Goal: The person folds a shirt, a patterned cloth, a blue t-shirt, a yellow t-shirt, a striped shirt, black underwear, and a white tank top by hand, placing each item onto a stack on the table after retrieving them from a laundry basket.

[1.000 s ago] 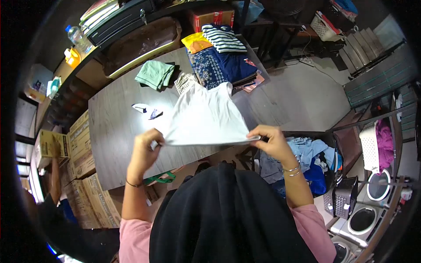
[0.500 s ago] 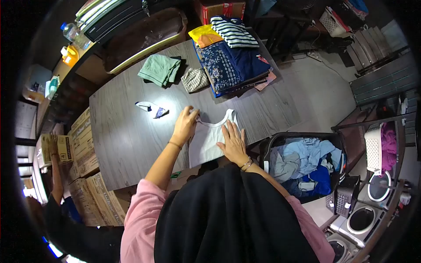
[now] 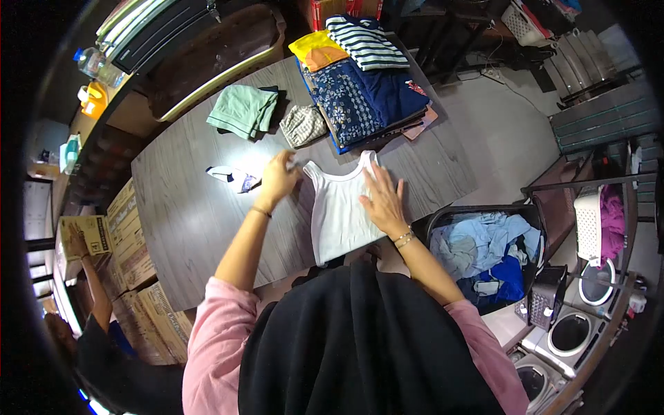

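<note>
A white sleeveless top lies spread on the grey wooden table, its neckline toward the far side and its lower end at the near edge. My right hand rests on the top's right shoulder and side, fingers spread. Just left of the top's left strap is my left hand, raised off the cloth and blurred at the fingertips. A small white and blue item lies left of it. Beyond are folded green shorts and a checked folded garment.
A stack of folded clothes stands at the far right of the table. Right of the table is an open container of loose clothes. Cardboard boxes and a co-worker's arm are at left.
My left hand has let go of the top's left strap and moved left. The top lies flatter, its left strap now uncovered. My right hand has shifted slightly right.
</note>
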A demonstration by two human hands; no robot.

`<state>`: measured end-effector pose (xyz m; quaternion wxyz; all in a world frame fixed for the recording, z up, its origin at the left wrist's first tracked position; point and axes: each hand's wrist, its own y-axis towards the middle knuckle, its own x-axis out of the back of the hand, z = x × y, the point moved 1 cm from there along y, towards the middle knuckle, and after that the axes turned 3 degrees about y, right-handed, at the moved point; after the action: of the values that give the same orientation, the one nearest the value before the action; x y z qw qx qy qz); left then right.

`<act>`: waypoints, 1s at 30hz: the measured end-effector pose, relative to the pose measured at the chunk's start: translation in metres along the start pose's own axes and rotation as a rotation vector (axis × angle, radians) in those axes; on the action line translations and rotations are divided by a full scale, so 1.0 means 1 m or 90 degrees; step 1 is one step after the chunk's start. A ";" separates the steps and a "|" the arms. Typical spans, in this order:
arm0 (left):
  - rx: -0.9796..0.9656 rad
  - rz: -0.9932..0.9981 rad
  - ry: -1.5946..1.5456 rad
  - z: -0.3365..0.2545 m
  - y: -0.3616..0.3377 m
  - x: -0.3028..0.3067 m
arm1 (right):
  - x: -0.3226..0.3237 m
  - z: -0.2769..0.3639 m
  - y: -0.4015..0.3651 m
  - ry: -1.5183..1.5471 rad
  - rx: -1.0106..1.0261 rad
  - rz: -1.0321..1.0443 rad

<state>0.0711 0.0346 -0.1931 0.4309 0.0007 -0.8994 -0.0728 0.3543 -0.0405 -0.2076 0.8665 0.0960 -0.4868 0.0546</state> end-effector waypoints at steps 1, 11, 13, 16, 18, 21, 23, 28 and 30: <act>0.145 0.003 0.044 -0.013 -0.022 0.000 | 0.004 -0.010 -0.004 0.083 -0.062 -0.061; 0.540 0.032 -0.823 -0.042 -0.122 -0.010 | 0.005 -0.040 -0.049 0.674 -0.356 -0.181; 0.476 0.018 -0.843 -0.062 -0.105 0.029 | 0.074 0.003 -0.025 0.816 -0.366 -0.151; 0.361 0.032 -0.802 -0.075 -0.066 0.064 | 0.110 -0.006 0.012 0.858 -0.250 -0.042; 0.279 0.041 -0.693 -0.073 -0.043 0.077 | 0.128 -0.004 0.033 0.867 -0.221 -0.059; 0.208 -0.024 -0.632 -0.109 -0.034 0.104 | 0.162 0.012 0.044 0.854 -0.177 -0.079; 0.206 -0.051 -0.615 -0.115 -0.039 0.101 | 0.160 0.005 0.038 0.831 -0.166 -0.088; 0.347 -0.022 -0.581 -0.082 -0.092 0.027 | 0.098 -0.042 -0.003 0.718 -0.258 -0.052; 0.433 0.061 -0.515 -0.057 -0.122 -0.013 | 0.051 -0.082 -0.033 0.635 -0.319 0.015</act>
<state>0.1156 -0.0930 -0.1840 0.0277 0.0715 -0.9656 0.2485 0.4550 -0.0543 -0.2094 0.9876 -0.1555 -0.0171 -0.0145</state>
